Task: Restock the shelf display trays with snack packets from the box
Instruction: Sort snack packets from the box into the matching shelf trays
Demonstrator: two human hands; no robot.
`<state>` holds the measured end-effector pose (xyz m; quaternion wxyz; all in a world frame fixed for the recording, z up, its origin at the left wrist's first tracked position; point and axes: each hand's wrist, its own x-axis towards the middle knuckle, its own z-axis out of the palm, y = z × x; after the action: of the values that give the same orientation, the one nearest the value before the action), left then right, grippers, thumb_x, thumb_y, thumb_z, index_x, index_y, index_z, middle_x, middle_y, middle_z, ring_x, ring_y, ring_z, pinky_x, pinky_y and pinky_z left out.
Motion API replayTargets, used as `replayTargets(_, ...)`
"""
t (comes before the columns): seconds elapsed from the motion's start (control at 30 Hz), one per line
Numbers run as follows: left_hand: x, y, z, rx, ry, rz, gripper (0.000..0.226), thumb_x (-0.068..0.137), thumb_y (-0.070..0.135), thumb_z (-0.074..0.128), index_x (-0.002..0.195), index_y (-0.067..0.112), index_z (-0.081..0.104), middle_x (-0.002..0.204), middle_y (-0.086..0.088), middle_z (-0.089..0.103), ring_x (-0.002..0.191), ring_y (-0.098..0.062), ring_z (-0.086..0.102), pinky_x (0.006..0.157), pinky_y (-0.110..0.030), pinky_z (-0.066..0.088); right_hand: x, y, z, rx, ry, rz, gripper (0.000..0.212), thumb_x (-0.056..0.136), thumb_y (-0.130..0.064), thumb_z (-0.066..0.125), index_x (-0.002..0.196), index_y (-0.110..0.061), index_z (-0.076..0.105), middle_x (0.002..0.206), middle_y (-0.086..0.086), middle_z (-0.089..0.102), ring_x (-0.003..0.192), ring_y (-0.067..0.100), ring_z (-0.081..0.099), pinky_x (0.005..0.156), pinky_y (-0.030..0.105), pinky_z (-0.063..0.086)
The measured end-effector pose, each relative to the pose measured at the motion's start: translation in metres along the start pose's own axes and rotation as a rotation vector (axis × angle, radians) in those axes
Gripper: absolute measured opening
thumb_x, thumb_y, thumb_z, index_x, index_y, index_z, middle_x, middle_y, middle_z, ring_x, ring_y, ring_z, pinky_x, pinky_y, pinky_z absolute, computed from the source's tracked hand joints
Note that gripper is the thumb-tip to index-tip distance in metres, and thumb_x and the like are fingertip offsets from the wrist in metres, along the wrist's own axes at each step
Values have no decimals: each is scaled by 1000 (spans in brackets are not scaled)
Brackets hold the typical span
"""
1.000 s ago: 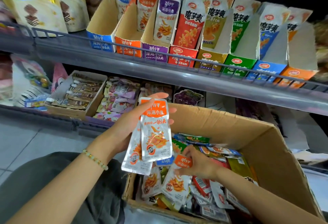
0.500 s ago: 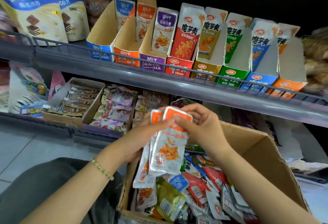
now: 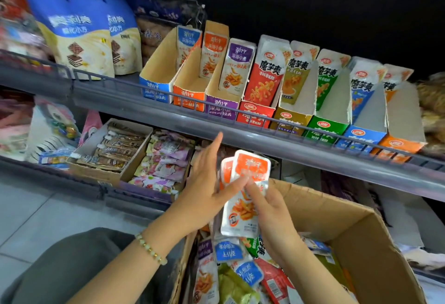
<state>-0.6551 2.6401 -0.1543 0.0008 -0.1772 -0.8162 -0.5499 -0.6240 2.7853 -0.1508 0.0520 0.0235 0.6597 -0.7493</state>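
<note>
Orange packets (image 3: 243, 193), small stack, above the box's (image 3: 349, 226) near-left corner: left hand (image 3: 204, 190) thumb pinches them, fingers straight behind; right hand (image 3: 272, 214) fingers curl round the stack. Orange tray (image 3: 190, 87) on the upper shelf near-empty, box full; restocking mostly ahead, I judge.

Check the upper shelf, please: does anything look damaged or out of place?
Yes. The green tray and the yellow tray beside it have ragged, torn side walls. The left orange tray is nearly empty: one packet stands at its back. Nothing looks spilled.
</note>
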Motion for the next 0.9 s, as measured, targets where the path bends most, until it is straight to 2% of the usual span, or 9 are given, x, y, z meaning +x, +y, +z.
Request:
replayTargets(0.13,-7,-6,12,-133,-263,-142,62,74,80,44,128,62,19,139,14,40,115,-13,58,90,-41,54,7,-7,-6,104,109,-63,31,91,-33,53,117,-16,60,109,12,71,101,30,69,90,47,52)
replayTargets(0.2,-9,-5,18,-101,-209,-74,49,84,67,45,124,67,18,133,12,42,115,-12,55,89,-39,55,10,-11,-7,93,121,-76,40,87,-33,58,124,-20,53,110,8,71,101,26,69,88,44,55)
replayTargets(0.3,-8,-1,16,-129,-185,-7,67,95,39,48,127,73,-1,134,16,45,115,0,55,92,-30,52,12,-13,-6,-46,93,-172,53,84,-33,66,131,-25,44,115,3,67,103,18,67,84,32,56)
replayTargets(0.4,-8,4,14,-69,-179,-3,68,92,45,45,132,67,-6,134,17,46,107,0,60,90,-31,54,13,-16,-3,-102,35,-196,59,83,-32,58,137,-27,35,116,-3,65,101,6,67,75,17,53)
replayTargets(0.53,-4,1,7,-87,-182,23,57,90,51,41,126,72,2,132,21,49,111,5,57,93,-34,53,18,-27,-10,-156,-23,-268,80,89,-18,58,142,-51,8,124,-5,58,104,5,65,75,16,53)
replayTargets(0.63,-1,3,-2,-132,-192,17,57,92,48,43,117,79,2,129,28,47,109,5,57,90,-31,54,28,-48,-23,-340,-87,-335,66,83,-21,67,136,-45,36,127,0,57,108,11,63,77,23,55)
replayTargets(0.7,1,4,-7,-142,-211,0,60,94,46,45,117,79,1,127,22,51,97,-4,66,75,-28,58,35,-60,-27,-519,-160,-321,50,81,-29,68,126,-36,50,124,-1,57,108,9,62,79,22,55)
replayTargets(0.77,3,6,-14,-140,-227,10,61,94,45,45,119,76,-1,124,15,55,80,-4,68,60,-19,52,40,-72,-28,-613,-220,-294,50,77,-33,69,122,-39,50,124,-6,57,109,4,60,82,21,55)
replayTargets(0.9,15,16,-34,-88,-250,42,65,95,41,44,125,71,-6,133,14,49,86,6,63,60,-12,49,56,-112,-25,-749,-348,-269,59,71,-26,79,124,-35,53,117,-13,62,106,3,62,81,24,56)
